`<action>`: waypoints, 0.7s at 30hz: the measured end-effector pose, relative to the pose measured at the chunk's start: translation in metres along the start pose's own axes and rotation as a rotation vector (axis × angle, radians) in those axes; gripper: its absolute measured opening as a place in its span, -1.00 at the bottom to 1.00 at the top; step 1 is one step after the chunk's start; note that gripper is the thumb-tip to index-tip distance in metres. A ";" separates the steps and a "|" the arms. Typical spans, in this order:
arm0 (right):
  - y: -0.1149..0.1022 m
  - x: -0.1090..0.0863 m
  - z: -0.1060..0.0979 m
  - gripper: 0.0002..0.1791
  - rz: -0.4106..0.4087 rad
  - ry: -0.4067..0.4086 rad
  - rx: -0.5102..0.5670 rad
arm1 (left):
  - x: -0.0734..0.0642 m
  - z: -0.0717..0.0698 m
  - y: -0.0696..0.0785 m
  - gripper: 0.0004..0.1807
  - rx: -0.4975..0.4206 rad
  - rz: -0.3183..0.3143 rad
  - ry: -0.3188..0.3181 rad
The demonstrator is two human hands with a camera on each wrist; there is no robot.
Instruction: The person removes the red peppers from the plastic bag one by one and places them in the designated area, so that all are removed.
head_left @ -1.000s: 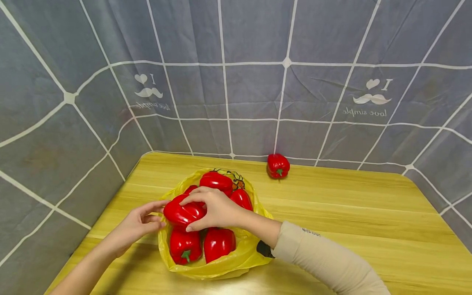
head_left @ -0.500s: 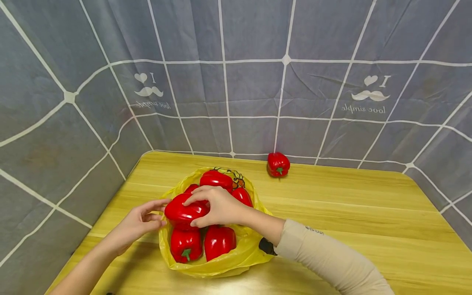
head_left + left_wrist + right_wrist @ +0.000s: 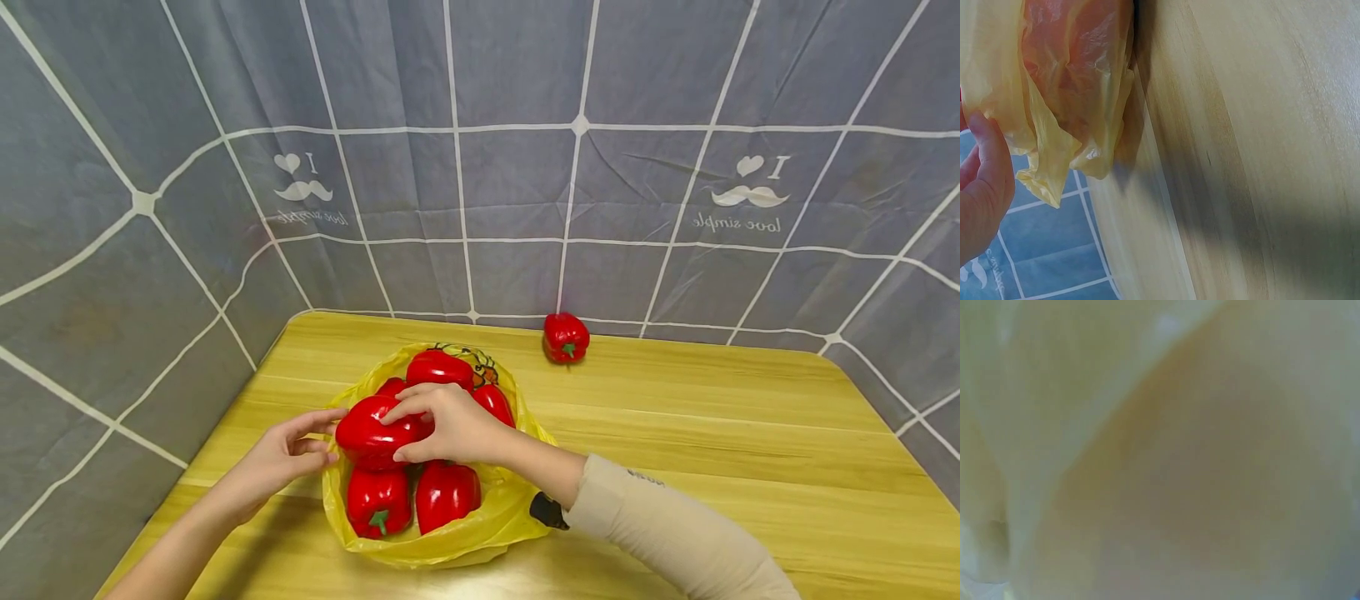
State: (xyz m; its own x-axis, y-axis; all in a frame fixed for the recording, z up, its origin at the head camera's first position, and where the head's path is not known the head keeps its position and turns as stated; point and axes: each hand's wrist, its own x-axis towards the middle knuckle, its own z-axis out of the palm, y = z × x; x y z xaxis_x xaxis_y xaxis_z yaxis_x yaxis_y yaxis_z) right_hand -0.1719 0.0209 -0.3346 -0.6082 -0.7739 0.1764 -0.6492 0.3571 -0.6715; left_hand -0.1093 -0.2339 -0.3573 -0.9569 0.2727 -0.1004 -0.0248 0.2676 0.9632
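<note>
A yellow plastic bag (image 3: pixel 495 517) lies open at the top on the wooden table, several red bell peppers inside it. My right hand (image 3: pixel 453 425) grips one bell pepper (image 3: pixel 375 437) on top of the others, thumb on its near side and fingers over it. Below that one, a bell pepper (image 3: pixel 378 500) with a green stem faces me. On the bag's left side my left hand (image 3: pixel 281 458) holds the rim; the left wrist view shows its thumb (image 3: pixel 988 140) against the thin plastic. Yellowish blur fills the right wrist view.
Another red bell pepper (image 3: pixel 566 337) stands alone at the back of the table (image 3: pixel 720 450), near the grey curtain (image 3: pixel 517 183) with white lines. This curtain encloses the table at the back and both sides.
My right hand has shifted slightly right with the bell pepper, which has turned a little in its grip. The left hand stays at the bag's rim.
</note>
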 end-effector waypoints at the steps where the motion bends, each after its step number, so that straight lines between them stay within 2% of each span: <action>1: 0.001 -0.001 0.000 -0.62 -0.003 0.005 0.000 | 0.000 0.000 0.000 -0.38 0.000 0.003 -0.002; 10: 0.003 -0.007 -0.005 -0.61 0.000 0.015 -0.009 | 0.000 0.001 -0.001 -0.38 0.003 0.016 -0.009; 21: 0.008 -0.015 -0.012 -0.61 -0.036 0.079 -0.016 | -0.001 0.001 -0.001 -0.38 0.008 0.035 0.001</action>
State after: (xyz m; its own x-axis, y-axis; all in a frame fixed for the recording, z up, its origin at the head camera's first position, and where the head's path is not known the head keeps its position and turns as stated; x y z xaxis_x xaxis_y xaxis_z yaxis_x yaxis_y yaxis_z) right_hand -0.1733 0.0420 -0.3342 -0.6177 -0.7433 0.2567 -0.6781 0.3381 -0.6525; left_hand -0.1081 -0.2330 -0.3585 -0.9574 0.2813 -0.0659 0.0115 0.2651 0.9641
